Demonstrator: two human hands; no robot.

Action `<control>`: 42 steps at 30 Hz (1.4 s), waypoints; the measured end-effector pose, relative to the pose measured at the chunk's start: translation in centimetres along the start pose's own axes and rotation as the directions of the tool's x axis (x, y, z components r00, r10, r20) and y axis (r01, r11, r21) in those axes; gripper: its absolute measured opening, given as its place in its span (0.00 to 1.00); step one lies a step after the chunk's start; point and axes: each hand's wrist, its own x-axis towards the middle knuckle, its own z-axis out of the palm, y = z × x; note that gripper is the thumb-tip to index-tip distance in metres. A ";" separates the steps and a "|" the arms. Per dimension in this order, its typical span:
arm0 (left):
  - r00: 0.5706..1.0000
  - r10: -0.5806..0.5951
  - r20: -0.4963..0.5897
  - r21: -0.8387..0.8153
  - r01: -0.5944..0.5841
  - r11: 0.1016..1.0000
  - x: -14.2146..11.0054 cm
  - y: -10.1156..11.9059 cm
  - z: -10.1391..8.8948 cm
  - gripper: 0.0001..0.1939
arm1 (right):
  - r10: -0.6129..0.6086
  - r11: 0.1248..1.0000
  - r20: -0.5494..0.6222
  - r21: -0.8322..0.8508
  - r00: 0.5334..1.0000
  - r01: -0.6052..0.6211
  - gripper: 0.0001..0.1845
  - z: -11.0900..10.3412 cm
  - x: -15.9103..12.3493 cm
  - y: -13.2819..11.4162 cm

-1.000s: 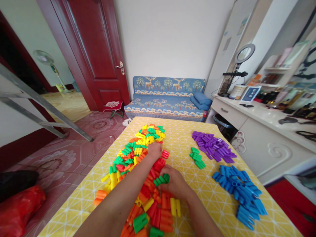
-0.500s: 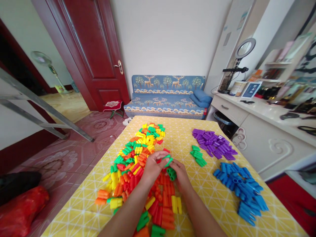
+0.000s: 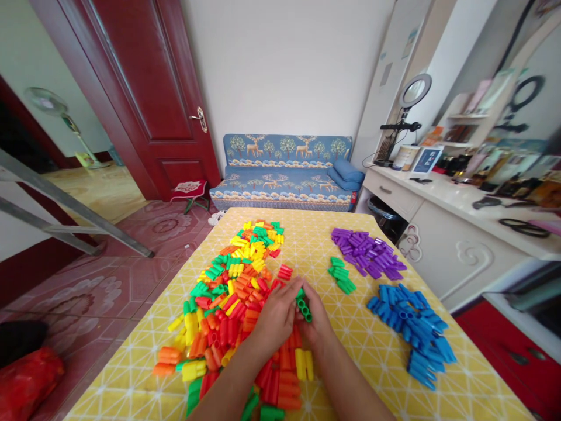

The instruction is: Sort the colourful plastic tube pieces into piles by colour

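Note:
Green plastic building blocks (image 3: pixel 303 309) made of joined tubes are held between my two hands, their round open ends facing me. My left hand (image 3: pixel 277 313) is closed against them from the left, fingertips touching those of the other hand. Cupped around their right side is my right hand (image 3: pixel 316 316). Both hands are over the right edge of a mixed pile of red, orange, yellow and green blocks (image 3: pixel 232 286). A red block (image 3: pixel 284 272) lies just beyond the fingers. The fingers partly hide how many green blocks are held.
On the yellow patterned tablecloth (image 3: pixel 350 351) lie a small green group (image 3: pixel 340 275), a purple pile (image 3: pixel 368 252) and a blue pile (image 3: pixel 414 327), all to the right. A blue sofa (image 3: pixel 287 175) stands beyond the table, a white dresser (image 3: pixel 451 228) at right, a metal ladder (image 3: pixel 79 219) at left.
My hands have come together around the green blocks, which were apart in separate hands. The view has swung slightly to the right.

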 end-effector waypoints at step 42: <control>0.722 -0.432 -0.541 -0.346 0.277 0.896 -4.3 -6.6 -7.3 0.23 | -0.460 -0.071 0.307 -0.948 0.833 0.311 0.12 -10.8 15.7 -12.5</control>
